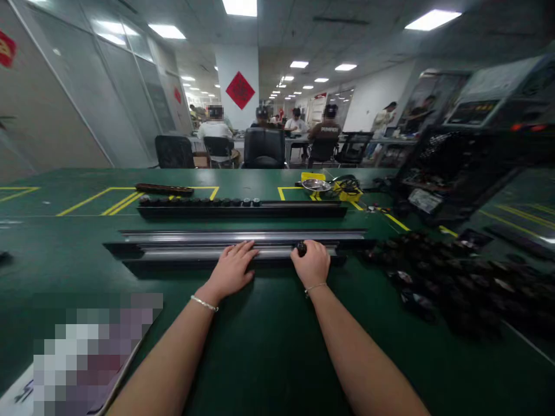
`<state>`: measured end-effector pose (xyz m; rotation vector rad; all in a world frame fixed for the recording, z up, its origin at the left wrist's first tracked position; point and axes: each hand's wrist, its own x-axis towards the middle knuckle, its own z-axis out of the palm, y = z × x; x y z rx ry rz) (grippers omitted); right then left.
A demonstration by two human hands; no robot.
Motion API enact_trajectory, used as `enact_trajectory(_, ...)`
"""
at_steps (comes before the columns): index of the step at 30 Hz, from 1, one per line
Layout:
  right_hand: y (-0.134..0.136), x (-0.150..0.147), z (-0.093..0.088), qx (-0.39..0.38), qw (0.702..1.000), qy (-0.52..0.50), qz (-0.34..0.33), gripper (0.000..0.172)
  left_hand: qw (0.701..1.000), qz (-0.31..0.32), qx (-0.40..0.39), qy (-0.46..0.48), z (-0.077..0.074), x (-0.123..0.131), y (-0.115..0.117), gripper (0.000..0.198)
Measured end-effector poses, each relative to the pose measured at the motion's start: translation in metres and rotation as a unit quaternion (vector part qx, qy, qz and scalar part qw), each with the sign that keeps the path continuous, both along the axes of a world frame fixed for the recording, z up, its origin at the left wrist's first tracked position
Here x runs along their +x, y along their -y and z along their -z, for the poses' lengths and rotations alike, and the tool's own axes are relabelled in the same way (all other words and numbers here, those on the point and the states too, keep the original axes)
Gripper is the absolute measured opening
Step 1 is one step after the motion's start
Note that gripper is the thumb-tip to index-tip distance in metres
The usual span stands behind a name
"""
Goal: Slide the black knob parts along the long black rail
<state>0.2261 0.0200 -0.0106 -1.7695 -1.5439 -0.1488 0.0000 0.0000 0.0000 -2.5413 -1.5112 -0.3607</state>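
Note:
A long grey metal rail [243,236] lies across the green table [269,346] in a black holder, right in front of me. My left hand [233,268] rests flat on the rail's near edge, fingers stretched out. My right hand [311,264] is closed around a small black round part [301,248] at the rail. Behind it lies a second black rail [303,209] with a row of several black round parts [199,201] seated along its left half.
A heap of black parts [451,283] lies at the right. A metal bowl [316,185] sits on a yellow tray farther back. A dark machine [472,156] stands at the right. Office chairs and seated people are beyond the table's far edge.

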Motion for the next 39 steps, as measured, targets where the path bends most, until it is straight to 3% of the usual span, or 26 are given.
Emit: enact_trajectory(39, -0.005, 0.021, 0.003, 0.046, 0.997, -0.013, 0.059, 0.020, 1.000, -0.002, -0.004, 0.010, -0.002, -0.001, -0.001, 0.051)
